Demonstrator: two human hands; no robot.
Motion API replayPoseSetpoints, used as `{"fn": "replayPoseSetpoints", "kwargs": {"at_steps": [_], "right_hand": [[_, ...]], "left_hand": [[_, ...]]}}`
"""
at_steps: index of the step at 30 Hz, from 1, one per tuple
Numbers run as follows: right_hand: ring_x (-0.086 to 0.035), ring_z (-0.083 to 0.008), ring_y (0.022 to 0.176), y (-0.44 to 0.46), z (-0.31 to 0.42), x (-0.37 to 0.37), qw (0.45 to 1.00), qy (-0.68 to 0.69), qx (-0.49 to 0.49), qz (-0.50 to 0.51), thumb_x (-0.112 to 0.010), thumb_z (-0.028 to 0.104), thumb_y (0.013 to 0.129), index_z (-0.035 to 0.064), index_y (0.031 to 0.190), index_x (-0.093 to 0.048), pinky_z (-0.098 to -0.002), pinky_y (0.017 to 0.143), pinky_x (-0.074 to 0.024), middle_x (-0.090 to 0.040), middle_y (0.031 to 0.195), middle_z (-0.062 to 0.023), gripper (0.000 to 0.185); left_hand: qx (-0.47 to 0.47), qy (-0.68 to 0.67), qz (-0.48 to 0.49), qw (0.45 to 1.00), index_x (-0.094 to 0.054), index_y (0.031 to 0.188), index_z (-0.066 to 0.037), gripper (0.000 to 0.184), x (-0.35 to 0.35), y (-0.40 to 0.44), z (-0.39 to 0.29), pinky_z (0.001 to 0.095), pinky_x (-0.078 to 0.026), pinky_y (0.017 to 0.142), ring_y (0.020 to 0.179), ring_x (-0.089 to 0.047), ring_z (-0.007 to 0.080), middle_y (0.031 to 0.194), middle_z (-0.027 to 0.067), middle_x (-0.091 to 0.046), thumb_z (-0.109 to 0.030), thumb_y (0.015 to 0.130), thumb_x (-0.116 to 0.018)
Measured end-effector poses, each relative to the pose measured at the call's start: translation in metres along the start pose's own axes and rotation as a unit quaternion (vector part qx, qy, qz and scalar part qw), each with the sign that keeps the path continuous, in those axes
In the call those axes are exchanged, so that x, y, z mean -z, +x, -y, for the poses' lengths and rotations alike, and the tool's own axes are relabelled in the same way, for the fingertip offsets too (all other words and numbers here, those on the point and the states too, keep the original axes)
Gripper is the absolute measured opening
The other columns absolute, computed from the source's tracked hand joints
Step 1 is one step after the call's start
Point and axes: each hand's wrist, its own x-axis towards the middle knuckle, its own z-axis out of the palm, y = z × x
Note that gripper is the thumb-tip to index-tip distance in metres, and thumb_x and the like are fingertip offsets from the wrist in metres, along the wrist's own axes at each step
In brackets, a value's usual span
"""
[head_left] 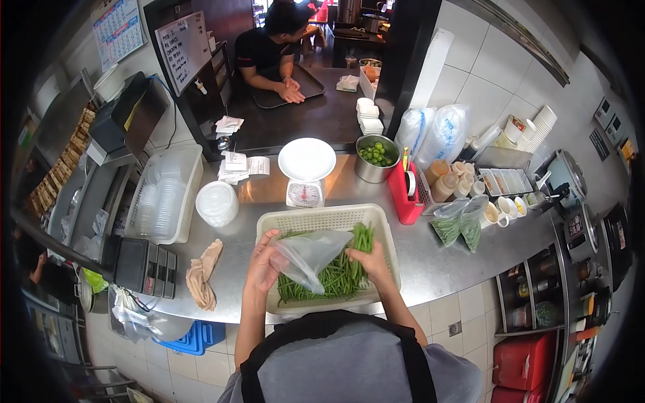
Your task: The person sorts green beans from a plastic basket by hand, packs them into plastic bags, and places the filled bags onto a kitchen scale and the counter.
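Note:
My left hand (263, 263) grips a clear plastic bag (310, 253) by its edge, above the left side of a cream perforated basket (385, 232). The bag hangs slanted and looks empty. In my right hand (370, 260) is a bunch of green beans (363, 236), held upright at the basket's right side, close to the bag. Many more cut green beans (327, 281) lie loose in the basket beneath both hands. Part of that pile is hidden behind the bag.
Behind the basket stands a kitchen scale (306, 194) with a white plate (307, 159). A pot of green limes (376, 152), a red holder (403, 195) and filled bags (461, 224) stand right. A cloth (203, 274) and container basket (164, 195) lie left. A person leans on the far counter.

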Motion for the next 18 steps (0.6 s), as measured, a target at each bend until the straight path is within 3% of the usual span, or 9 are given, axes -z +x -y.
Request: {"fn": "replayPoseSetpoints", "kwargs": {"at_steps": [2, 5, 6, 9, 10, 12, 15, 16, 18], "right_hand": [[-0.054, -0.012, 0.058, 0.001, 0.007, 0.007, 0.999, 0.031, -0.017, -0.002, -0.068, -0.004, 0.069, -0.0001, 0.089, -0.056, -0.0257, 0.054, -0.0446, -0.059, 0.071, -0.0057, 0.023], [-0.057, -0.0121, 0.065, -0.014, 0.048, 0.003, 0.987, -0.016, -0.008, 0.16, -0.065, -0.003, 0.072, -0.0002, 0.093, -0.057, -0.0256, 0.058, -0.0464, -0.063, 0.082, -0.0079, 0.023], [-0.059, -0.0145, 0.08, -0.026, 0.072, -0.007, 0.977, -0.034, -0.01, 0.21, -0.064, 0.001, 0.072, -0.0014, 0.104, -0.055, -0.0293, 0.067, -0.049, -0.064, 0.095, -0.0091, 0.033], [-0.059, -0.0221, 0.095, -0.035, 0.08, -0.024, 0.891, -0.22, 0.132, 0.375, -0.065, 0.006, 0.07, -0.0013, 0.111, -0.05, -0.035, 0.076, -0.0496, -0.058, 0.114, -0.0108, 0.045], [-0.058, -0.0248, 0.098, -0.035, 0.071, -0.029, 0.863, -0.277, 0.177, 0.383, -0.066, 0.007, 0.068, -0.0007, 0.113, -0.049, -0.0368, 0.078, -0.0492, -0.054, 0.118, -0.0112, 0.048], [-0.055, -0.0301, 0.105, -0.03, 0.048, -0.037, 0.792, -0.386, 0.264, 0.392, -0.068, 0.009, 0.064, 0.0004, 0.115, -0.047, -0.0405, 0.081, -0.0483, -0.047, 0.128, -0.0122, 0.056], [-0.052, -0.0334, 0.106, -0.023, 0.04, -0.037, 0.711, -0.569, 0.137, 0.39, -0.068, 0.011, 0.063, 0.0039, 0.119, -0.046, -0.0407, 0.082, -0.0475, -0.04, 0.133, -0.0143, 0.06], [-0.053, -0.0321, 0.104, -0.02, 0.037, -0.035, 0.708, -0.59, 0.121, 0.369, -0.068, 0.011, 0.064, 0.0041, 0.115, -0.049, -0.0411, 0.08, -0.0477, -0.045, 0.127, -0.0122, 0.055], [-0.054, -0.0308, 0.102, -0.016, 0.044, -0.031, 0.693, -0.622, 0.075, 0.356, -0.069, 0.011, 0.064, 0.0042, 0.113, -0.05, -0.0412, 0.079, -0.048, -0.047, 0.123, -0.0113, 0.053]], "left_hand": [[-0.1, 0.2, 0.024, 0.974, -0.051, 0.104, -0.007, 0.027, 0.011, 0.007, 0.004, 0.025, -0.045, 0.052, 0.055, -0.05, 0.0112, 0.067, -0.0004, -0.051, 0.003, 0.079, -0.049], [-0.231, 0.425, -0.015, 0.875, -0.051, 0.102, -0.008, 0.029, 0.02, 0.021, 0.022, 0.0218, -0.036, 0.049, 0.051, -0.042, 0.0079, 0.063, -0.0026, -0.043, 0.005, 0.076, -0.047], [-0.269, 0.485, -0.04, 0.831, -0.051, 0.101, -0.008, 0.031, 0.018, 0.024, 0.026, 0.0203, -0.032, 0.048, 0.051, -0.038, 0.006, 0.062, -0.0035, -0.04, 0.006, 0.074, -0.046], [-0.311, 0.536, -0.008, 0.785, -0.051, 0.097, -0.008, 0.028, -0.008, 0.023, 0.034, 0.0186, -0.028, 0.047, 0.05, -0.034, 0.0041, 0.063, -0.0047, -0.038, 0.007, 0.075, -0.045], [-0.313, 0.515, 0.026, 0.798, -0.051, 0.099, -0.008, 0.03, -0.012, 0.028, 0.037, 0.0197, -0.029, 0.046, 0.049, -0.034, 0.0041, 0.062, -0.0037, -0.038, 0.007, 0.074, -0.046], [-0.194, 0.418, 0.082, 0.884, -0.052, 0.098, -0.008, 0.03, -0.023, 0.031, 0.03, 0.0228, -0.031, 0.046, 0.05, -0.04, 0.0076, 0.06, 0.0002, -0.04, 0.007, 0.073, -0.047], [-0.044, 0.316, 0.204, 0.926, -0.056, 0.096, -0.008, 0.029, -0.016, 0.033, 0.018, 0.0251, -0.033, 0.046, 0.049, -0.042, 0.0129, 0.063, 0.0041, -0.041, 0.008, 0.072, -0.048], [-0.001, 0.289, 0.25, 0.924, -0.058, 0.095, -0.008, 0.029, -0.011, 0.035, 0.012, 0.0255, -0.034, 0.046, 0.049, -0.042, 0.0148, 0.065, 0.0051, -0.041, 0.009, 0.072, -0.049], [-0.283, 0.536, 0.246, 0.756, -0.06, 0.094, -0.006, 0.026, 0.003, 0.04, 0.015, 0.0306, -0.039, 0.048, 0.051, -0.047, 0.0218, 0.074, 0.0089, -0.046, 0.007, 0.072, -0.052]]}}
